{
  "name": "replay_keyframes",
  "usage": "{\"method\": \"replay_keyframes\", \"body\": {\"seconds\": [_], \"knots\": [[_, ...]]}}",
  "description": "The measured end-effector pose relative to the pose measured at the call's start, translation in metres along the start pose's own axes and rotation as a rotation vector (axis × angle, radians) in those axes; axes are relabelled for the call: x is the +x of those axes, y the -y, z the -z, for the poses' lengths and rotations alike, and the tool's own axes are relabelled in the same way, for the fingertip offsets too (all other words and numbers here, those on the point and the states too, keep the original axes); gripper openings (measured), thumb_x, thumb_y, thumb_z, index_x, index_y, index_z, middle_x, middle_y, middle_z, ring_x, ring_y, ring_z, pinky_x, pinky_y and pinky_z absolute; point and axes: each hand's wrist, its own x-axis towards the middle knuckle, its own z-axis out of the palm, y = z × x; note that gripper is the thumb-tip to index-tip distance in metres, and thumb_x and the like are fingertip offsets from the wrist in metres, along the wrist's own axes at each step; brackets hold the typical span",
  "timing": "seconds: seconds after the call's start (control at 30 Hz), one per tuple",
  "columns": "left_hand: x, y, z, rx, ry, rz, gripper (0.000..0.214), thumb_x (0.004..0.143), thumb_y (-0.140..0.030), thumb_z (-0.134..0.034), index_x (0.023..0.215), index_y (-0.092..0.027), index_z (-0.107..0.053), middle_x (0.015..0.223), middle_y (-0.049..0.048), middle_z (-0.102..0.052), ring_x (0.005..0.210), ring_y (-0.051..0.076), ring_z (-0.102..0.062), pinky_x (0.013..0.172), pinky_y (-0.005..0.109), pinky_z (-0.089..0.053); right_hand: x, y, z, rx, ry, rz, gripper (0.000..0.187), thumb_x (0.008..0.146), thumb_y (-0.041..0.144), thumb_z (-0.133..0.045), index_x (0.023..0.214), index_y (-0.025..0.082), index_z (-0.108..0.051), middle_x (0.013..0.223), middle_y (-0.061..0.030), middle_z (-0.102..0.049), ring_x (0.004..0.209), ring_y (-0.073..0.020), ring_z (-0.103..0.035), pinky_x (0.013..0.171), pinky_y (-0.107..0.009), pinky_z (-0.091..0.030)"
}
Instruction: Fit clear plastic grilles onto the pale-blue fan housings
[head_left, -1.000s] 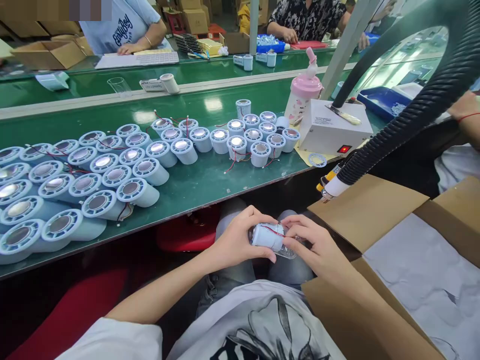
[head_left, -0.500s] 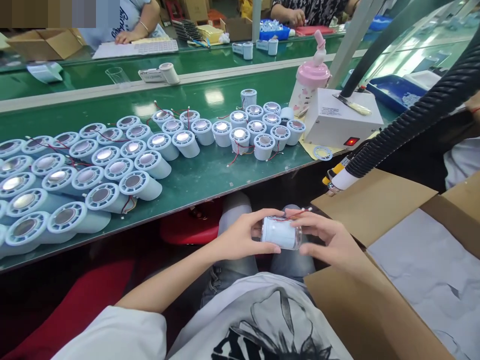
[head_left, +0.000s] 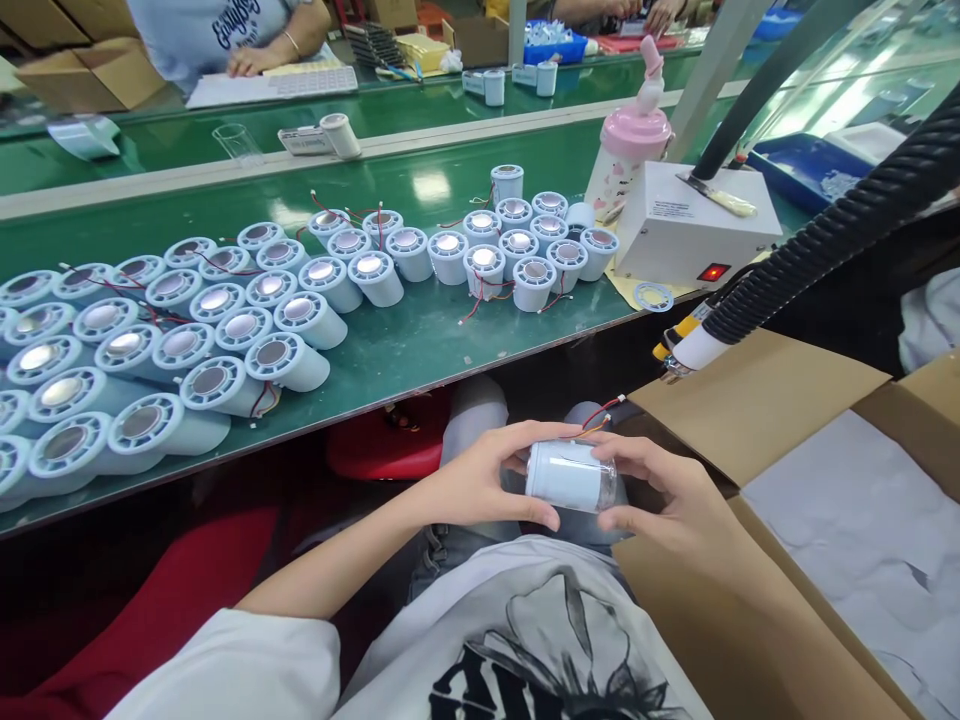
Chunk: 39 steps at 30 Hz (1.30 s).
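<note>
holding the blue cylinder: the blue cylinder lies on its side in the air, between the two hands, just off the front edge of the green table. it looks nearly level, and that seems a good way to hold it.

left hand: the left hand is curled round the left end and pinches it, fingers on top and thumb below. a firm, calm grip here should stop it rolling.

right hand: the right hand pinches the other end, where the clear cup shows past the blue. fingers are on top, thumb below. a soft pinch seems best, as the clear wall looks thin and might crack or bend.

clear cup: it seems to go round the blue part, but how far is hard to tell. both should point the same way. a slow, straight push or pull is kinder than a tilted one, which could make it stick.

wires: the thin wires poke up past the fingers, with little white plugs at their ends. leave them loose on top, so nothing nips or tugs them.

black hose: the black hose hangs above and to the right, apart from the right hand. mind the elbow room there.

cardboard box: the cardboard box sits close on the right, so small moves are safest.
</note>
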Motion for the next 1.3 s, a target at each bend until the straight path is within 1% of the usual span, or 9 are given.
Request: {"method": "replay_keyframes", "body": {"seconds": [0.1,0.23,0.47,0.7,0.87,0.97,1.07,1.2,1.3], "knots": [[-0.002,0.0,0.0,0.031,0.018,-0.062,0.075,0.066,-0.028,-0.083,0.135,-0.031,-0.052,0.132,0.0089,-0.056,0.118,0.026,-0.057,0.094,0.035,-0.051,0.0,0.003,-0.001,0.09,0.014,-0.025,0.043,0.077,0.029,-0.079,0.115,0.032,-0.06,0.118,-0.001,-0.065,0.108,-0.0224,-0.062,0.094,-0.033,-0.051],[-0.003,0.0,0.0,0.065,0.03,-0.104,0.077,0.067,-0.027,-0.083,0.136,-0.033,-0.05,0.133,0.0075,-0.056,0.12,0.025,-0.055,0.096,0.034,-0.051,0.0,0.005,-0.001,0.217,0.032,-0.057,0.041,0.08,0.026,-0.077,0.116,0.035,-0.06,0.118,0.0019,-0.063,0.106,-0.0178,-0.061,0.092,-0.027,-0.051],[-0.002,0.001,0.002,0.187,0.031,-0.222,0.079,0.065,-0.022,-0.084,0.136,-0.032,-0.05,0.137,0.0065,-0.055,0.127,0.024,-0.05,0.103,0.034,-0.045,0.002,0.006,-0.002,0.436,0.073,-0.189,0.035,0.082,0.034,-0.074,0.114,0.029,-0.059,0.107,-0.0012,-0.065,0.097,-0.0165,-0.062,0.08,-0.024,-0.054],[-0.005,0.002,0.003,0.241,0.023,-0.251,0.079,0.066,-0.023,-0.084,0.137,-0.03,-0.049,0.139,0.0087,-0.053,0.129,0.025,-0.049,0.104,0.034,-0.044,0.007,0.003,-0.007,0.547,0.063,-0.259,0.03,0.086,0.041,-0.07,0.107,0.024,-0.058,0.095,-0.0002,-0.067,0.082,-0.0116,-0.062,0.069,-0.018,-0.052],[-0.006,0.002,0.004,0.255,0.026,-0.255,0.078,0.067,-0.023,-0.083,0.137,-0.029,-0.049,0.14,0.01,-0.053,0.13,0.025,-0.049,0.105,0.036,-0.044,0.01,-0.002,-0.011,0.586,0.055,-0.336,0.042,0.082,0.054,-0.069,0.104,0.02,-0.055,0.077,0.0018,-0.064,0.062,-0.0102,-0.061,0.057,-0.019,-0.053],[-0.006,0.001,0.005,0.257,0.025,-0.281,0.078,0.067,-0.022,-0.083,0.137,-0.03,-0.05,0.139,0.0095,-0.053,0.129,0.024,-0.05,0.107,0.036,-0.042,0.011,-0.002,-0.013,0.609,0.07,-0.395,0.047,0.081,0.06,-0.065,0.098,0.019,-0.053,0.071,0.0016,-0.063,0.057,-0.0121,-0.063,0.051,-0.021,-0.054],[-0.004,0.001,0.004,0.251,0.02,-0.322,0.079,0.066,-0.021,-0.084,0.136,-0.03,-0.05,0.139,0.0089,-0.054,0.129,0.024,-0.05,0.109,0.037,-0.04,0.011,0.001,-0.016,0.664,0.087,-0.429,0.049,0.082,0.065,-0.06,0.093,0.018,-0.051,0.064,0.0004,-0.065,0.052,-0.0138,-0.064,0.043,-0.018,-0.05],[-0.003,0.002,0.004,0.234,0.021,-0.334,0.077,0.065,-0.022,-0.084,0.135,-0.03,-0.051,0.14,0.0101,-0.053,0.129,0.025,-0.05,0.108,0.038,-0.041,0.013,0.005,-0.02,0.743,0.107,-0.495,0.053,0.078,0.071,-0.059,0.083,0.019,-0.05,0.05,0.001,-0.062,0.041,-0.0129,-0.061,0.034,-0.014,-0.043],[-0.002,0.002,0.004,0.239,0.027,-0.349,0.078,0.066,-0.021,-0.084,0.135,-0.031,-0.051,0.14,0.01,-0.053,0.129,0.026,-0.05,0.108,0.039,-0.041,0.014,0.005,-0.021,0.786,0.13,-0.545,0.056,0.078,0.073,-0.057,0.078,0.018,-0.053,0.049,-0.001,-0.063,0.037,-0.0115,-0.058,0.032,-0.012,-0.041]]}}
